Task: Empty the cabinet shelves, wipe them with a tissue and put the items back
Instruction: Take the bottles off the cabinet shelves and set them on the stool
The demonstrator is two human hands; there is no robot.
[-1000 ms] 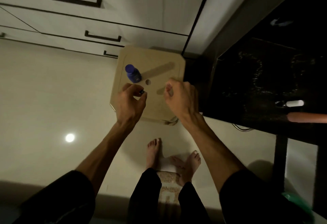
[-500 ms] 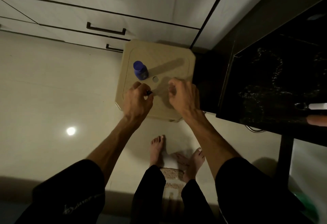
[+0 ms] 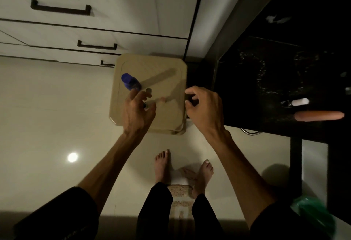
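— Left hand (image 3: 137, 111): curled round a small dark-capped thing (image 3: 149, 105), pinched low over the stool top (image 3: 165, 88). Too small and dim to name.
— And the right hand (image 3: 204, 107)?
— Loosely curled at the stool's right edge, holding nothing as far as can be made out.
— Anything else set down there?
— One blue bottle (image 3: 130, 82), upright, just beyond the left fingers, apart from them. Nothing more on the stool.
— So how far along?
— Early, by the look of it: emptying in hand, one item parked, a second about to be placed beside it. No tissue in sight, no wiping begun, nothing going back.
— And the shelves themselves?
— Out of view. Only white drawers (image 3: 114, 21) with dark handles behind the stool, and a dark counter (image 3: 275, 69) to the right carrying a few objects too dim to name.
— Left to do?
— Likely most of it: the rest of the clearing, the wipe, the return.
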